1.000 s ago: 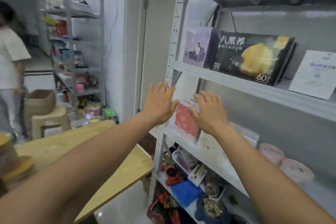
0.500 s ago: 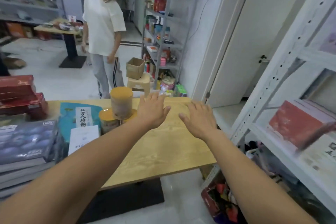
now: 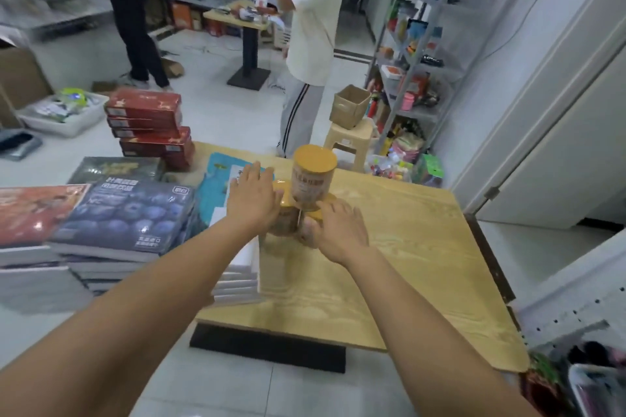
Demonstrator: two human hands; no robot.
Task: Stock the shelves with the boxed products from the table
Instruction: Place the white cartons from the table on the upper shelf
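Hiding from view: the left hand (image 3: 253, 203) covers much of the teal box (image 3: 215, 184); the right hand (image 3: 335, 230) screens most of the lower right can (image 3: 316, 213). The print on every can is too blurred to read.
Cut off: the orange-red box (image 3: 34, 213) runs out at the left edge, and the stack under it is smeared.
Teal box: lies flat on the desk (image 3: 399, 247), long axis running away from the person toward the far edge.
White boxes (image 3: 237, 274): stacked flat near the front edge, just left of the cans, long axis the same way.
Blueberry boxes (image 3: 132, 213): stacked flat left of the white ones, long side across the view.
Red boxes (image 3: 149, 118): piled flat beyond the blueberry stack.
Top can (image 3: 314, 176): upright on the two lower cans.
Left grip: fingers straight, held over the teal box, with the hand's edge at the lower left can (image 3: 283, 218). It clasps nothing.
Right grip: fingers straight, at the lower right can. Contact is unclear and it clasps nothing.
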